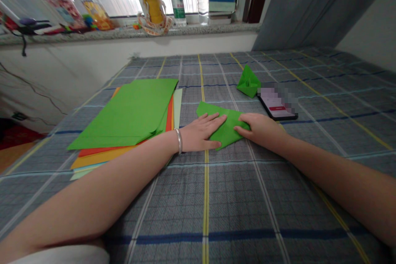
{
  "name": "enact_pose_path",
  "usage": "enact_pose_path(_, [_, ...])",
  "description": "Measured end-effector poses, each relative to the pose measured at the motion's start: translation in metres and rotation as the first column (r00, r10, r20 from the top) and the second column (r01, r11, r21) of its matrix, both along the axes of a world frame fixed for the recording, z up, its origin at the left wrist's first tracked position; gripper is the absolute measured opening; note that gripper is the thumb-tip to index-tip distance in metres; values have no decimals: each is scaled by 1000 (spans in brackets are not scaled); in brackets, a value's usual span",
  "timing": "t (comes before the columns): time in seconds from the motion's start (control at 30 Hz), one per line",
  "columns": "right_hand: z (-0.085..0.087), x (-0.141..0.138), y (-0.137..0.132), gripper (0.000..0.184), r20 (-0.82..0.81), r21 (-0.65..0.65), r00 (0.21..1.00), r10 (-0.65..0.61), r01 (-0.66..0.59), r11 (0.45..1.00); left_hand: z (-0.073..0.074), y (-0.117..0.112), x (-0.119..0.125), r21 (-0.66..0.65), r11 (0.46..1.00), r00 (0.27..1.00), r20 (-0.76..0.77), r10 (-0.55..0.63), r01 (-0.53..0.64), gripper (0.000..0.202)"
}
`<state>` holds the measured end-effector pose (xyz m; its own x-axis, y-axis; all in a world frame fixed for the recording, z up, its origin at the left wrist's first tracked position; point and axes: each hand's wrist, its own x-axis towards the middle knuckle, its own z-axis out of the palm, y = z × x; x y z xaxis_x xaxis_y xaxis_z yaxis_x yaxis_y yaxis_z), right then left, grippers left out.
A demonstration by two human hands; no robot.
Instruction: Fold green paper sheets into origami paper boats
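A folded sheet of green paper [227,127] lies on the checked cloth in front of me. Flat across its left part rests my left hand [202,132], fingers stretched out and a silver bangle at the wrist. My right hand [258,127] pinches the paper's right end between thumb and curled fingers; the very edge is hidden in the grip. Just beyond, a finished-looking green origami piece [248,82] with a pointed top stands on the cloth, close to the phone.
Left of my hands is a stack of coloured paper [130,111], green on top. A phone [276,105] lies at the right. Behind, the stone windowsill [117,33] carries bottles, boxes and bags. A grey curtain [303,8] hangs at the right.
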<state>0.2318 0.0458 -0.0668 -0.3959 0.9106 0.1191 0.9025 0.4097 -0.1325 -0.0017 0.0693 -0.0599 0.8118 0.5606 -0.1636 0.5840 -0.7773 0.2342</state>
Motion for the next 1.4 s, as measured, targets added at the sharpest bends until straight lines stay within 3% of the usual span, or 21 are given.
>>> enact_pose_path(0.3, [2, -1, -2, 26, -25, -6, 999, -42, 42, 999, -6, 1, -2, -24, 999, 995, 100, 30, -28, 95])
enact_pose_path(0.5, [1, -1, -4, 27, -103, -15, 992, -75, 74, 997, -2, -2, 0, -30, 998, 993, 106, 59, -56, 95])
enact_pose_path(0.73, [-4, 3, -1, 27, -159, 36, 984, 80, -76, 996, -1, -4, -2, 30, 1000, 998, 64, -4, 2, 77])
enact_pose_path(1.13, [-3, 3, -4, 32, -85, 63, 993, 77, -71, 995, 0, -5, -2, 83, 996, 1000, 3, -25, 25, 69])
enact_pose_path(1.4, [3, 0, -8, 31, -52, 81, 996, 67, -62, 995, -3, -18, 12, 194, 976, 992, 94, 81, -98, 48])
